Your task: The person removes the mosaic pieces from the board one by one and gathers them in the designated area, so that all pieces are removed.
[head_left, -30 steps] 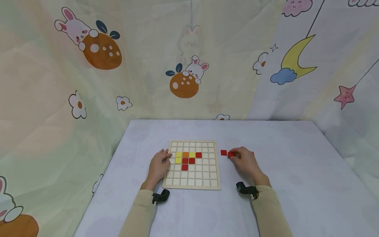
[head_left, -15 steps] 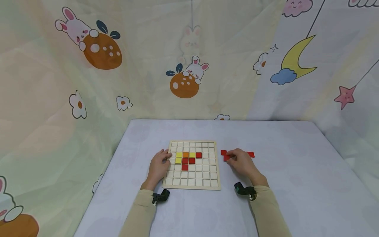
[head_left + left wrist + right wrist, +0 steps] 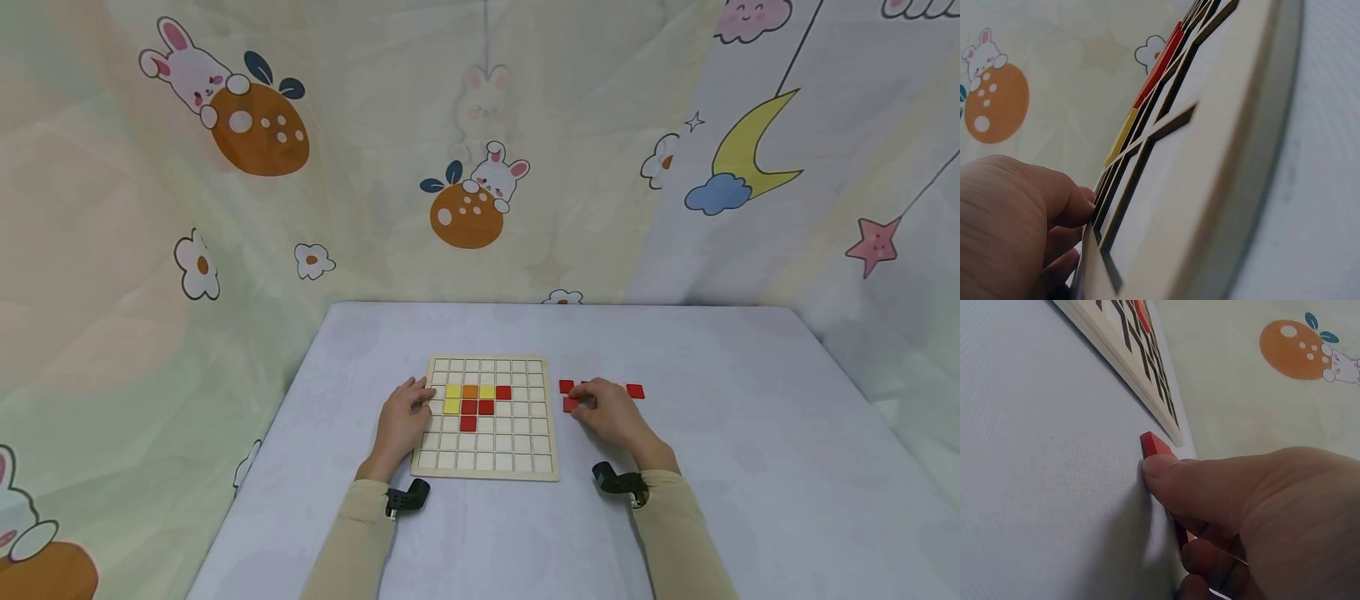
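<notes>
The pale wooden grid board (image 3: 517, 463) lies flat on the table, with yellow, orange and red square tiles in its upper left cells. My left hand (image 3: 402, 423) holds the board's left edge; in the left wrist view its thumb (image 3: 1075, 209) lies at the rim with curled fingers beside it. To the right of the board, my right hand (image 3: 613, 412) pinches a red tile (image 3: 570, 405) low at the table. The right wrist view shows the thumb on that red tile (image 3: 1159, 445); part of the tile is hidden by the hand.
Another red tile (image 3: 566, 387) lies just beyond the right hand, and one more red tile (image 3: 636, 392) is to its right. Slivers of red show behind the fingers. A printed cloth wall (image 3: 375, 167) rises behind the table (image 3: 480, 533).
My right hand has moved a little left and nearer with the red tile, sliding past the tile at the board's side. My left hand and the board have stayed in place.
</notes>
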Demonstrator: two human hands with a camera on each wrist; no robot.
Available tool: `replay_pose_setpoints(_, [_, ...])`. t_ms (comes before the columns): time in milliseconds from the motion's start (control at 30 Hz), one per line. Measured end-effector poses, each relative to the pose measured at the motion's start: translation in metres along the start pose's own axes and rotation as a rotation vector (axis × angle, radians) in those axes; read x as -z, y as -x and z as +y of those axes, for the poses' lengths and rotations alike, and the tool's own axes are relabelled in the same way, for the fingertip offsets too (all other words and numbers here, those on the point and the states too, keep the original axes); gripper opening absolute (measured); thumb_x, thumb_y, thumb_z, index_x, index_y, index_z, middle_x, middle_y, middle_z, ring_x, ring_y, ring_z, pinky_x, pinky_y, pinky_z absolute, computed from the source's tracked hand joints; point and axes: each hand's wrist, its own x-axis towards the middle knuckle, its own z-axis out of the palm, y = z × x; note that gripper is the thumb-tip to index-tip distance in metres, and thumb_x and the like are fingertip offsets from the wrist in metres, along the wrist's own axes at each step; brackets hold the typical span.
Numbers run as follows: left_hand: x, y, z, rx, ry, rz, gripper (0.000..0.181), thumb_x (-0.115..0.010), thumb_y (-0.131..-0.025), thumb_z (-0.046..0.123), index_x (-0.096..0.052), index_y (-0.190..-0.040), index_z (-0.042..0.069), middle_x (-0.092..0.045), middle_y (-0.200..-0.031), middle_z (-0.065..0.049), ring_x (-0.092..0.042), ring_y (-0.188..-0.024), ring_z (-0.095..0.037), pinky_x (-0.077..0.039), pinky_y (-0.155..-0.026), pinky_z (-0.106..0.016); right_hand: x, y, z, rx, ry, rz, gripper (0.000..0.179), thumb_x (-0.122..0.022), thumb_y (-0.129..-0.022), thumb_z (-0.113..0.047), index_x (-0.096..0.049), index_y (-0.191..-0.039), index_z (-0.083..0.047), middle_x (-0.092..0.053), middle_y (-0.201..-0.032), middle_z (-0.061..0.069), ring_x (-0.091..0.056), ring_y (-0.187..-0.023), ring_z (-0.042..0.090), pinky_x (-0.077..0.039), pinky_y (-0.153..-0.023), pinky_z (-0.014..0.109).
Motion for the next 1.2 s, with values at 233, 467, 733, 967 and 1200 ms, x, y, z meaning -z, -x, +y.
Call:
replay_pose_setpoints(233, [0.0005, -0.0001, -0.0011, 0.002, 0.0, -0.004, 0.03, -0.058, -0.089, 0.002, -0.072, -0.116, 0.006, -0.054, -0.142, -0.008, -0.036, -0.141, -0.028, -0.027, -0.116, -0.05, -0.0021, -0.0006, -0.0011, -0.011, -0.003, -0.001, 0.03, -0.076, -0.084, -0.012, -0.072, -0.113, -0.013, -0.064, -0.107, 0.005, -0.053, -0.09, 0.022, -0.051, -0.076, 0.034])
replay_pose_setpoints(467, [0.0009, 0.0002, -0.0013, 0.003, 0.002, -0.002, 0.03, -0.059, -0.089, 0.003, -0.072, -0.116, 0.006, -0.054, -0.142, -0.008, -0.036, -0.141, -0.028, -0.027, -0.116, -0.051, -0.0024, -0.0006, -0.0019, -0.004, -0.005, -0.011, 0.031, -0.076, -0.084, -0.011, -0.072, -0.114, -0.011, -0.066, -0.108, 0.006, -0.054, -0.091, 0.022, -0.052, -0.078, 0.036])
replay_pose_setpoints(733, [0.001, 0.0004, -0.0004, 0.003, 0.011, -0.004, 0.03, -0.059, -0.089, 0.003, -0.072, -0.116, 0.006, -0.054, -0.142, -0.008, -0.037, -0.141, -0.028, -0.028, -0.116, -0.051, -0.0024, -0.0006, -0.0018, -0.002, 0.011, -0.015, 0.032, -0.075, -0.084, -0.011, -0.071, -0.115, -0.011, -0.066, -0.106, 0.006, -0.055, -0.092, 0.023, -0.053, -0.078, 0.037])
replay_pose_setpoints(967, [0.0006, -0.001, -0.0007, 0.008, 0.012, -0.008, 0.031, -0.059, -0.089, 0.003, -0.072, -0.116, 0.006, -0.054, -0.142, -0.008, -0.036, -0.141, -0.028, -0.028, -0.116, -0.05, 0.002, 0.0007, -0.0058, -0.009, 0.002, -0.025, 0.03, -0.075, -0.085, -0.013, -0.07, -0.115, -0.013, -0.063, -0.1, 0.004, -0.054, -0.09, 0.022, -0.051, -0.076, 0.034])
replay_pose_setpoints(1200, [0.0, -0.0016, -0.0003, 0.003, 0.002, -0.009, 0.03, -0.059, -0.089, 0.003, -0.071, -0.117, 0.006, -0.053, -0.143, -0.009, -0.036, -0.141, -0.028, -0.028, -0.116, -0.05, -0.001, -0.0017, -0.0078, 0.017, -0.013, 0.043, 0.023, -0.07, -0.089, -0.02, -0.072, -0.11, -0.012, -0.064, -0.097, 0.003, -0.054, -0.085, 0.02, -0.048, -0.07, 0.03])
